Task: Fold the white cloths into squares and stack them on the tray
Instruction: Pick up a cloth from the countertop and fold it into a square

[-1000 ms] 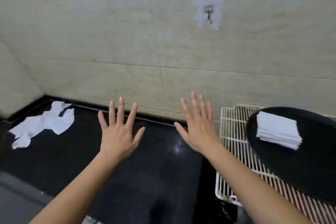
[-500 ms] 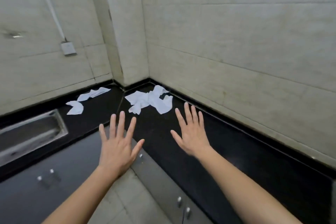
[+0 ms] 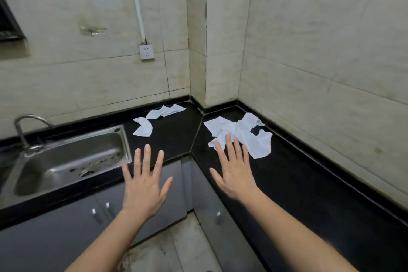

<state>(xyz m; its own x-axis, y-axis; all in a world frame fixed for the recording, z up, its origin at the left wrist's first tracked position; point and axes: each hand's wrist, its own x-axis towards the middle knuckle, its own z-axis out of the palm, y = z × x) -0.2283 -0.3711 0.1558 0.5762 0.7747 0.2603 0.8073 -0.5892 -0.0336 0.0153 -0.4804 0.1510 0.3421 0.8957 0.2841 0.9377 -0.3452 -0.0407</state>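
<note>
While left hand (image 3: 144,185) and right hand (image 3: 235,174) hover, fingers spread, holding nothing, crumpled cloths (image 3: 242,134) lie just beyond right fingertips (image 3: 227,138) on counter (image 3: 298,172); tangled heap may lift as clump, one slipping to floor (image 3: 176,249).

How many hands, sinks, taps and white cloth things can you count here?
Hands: 2, left hand and right hand
Sink: 1
Tap: 1
Single white cloths: 2
Crumpled cloth heap: 1, cloths inside uncountable
Total: 7

Sink (image 3: 66,161) set in the counter (image 3: 298,183) at 10 o'clock, tap (image 3: 22,130) behind it, two loose cloths (image 3: 144,129) at 11 o'clock, cloth heap (image 3: 242,134) at 1 o'clock
</note>
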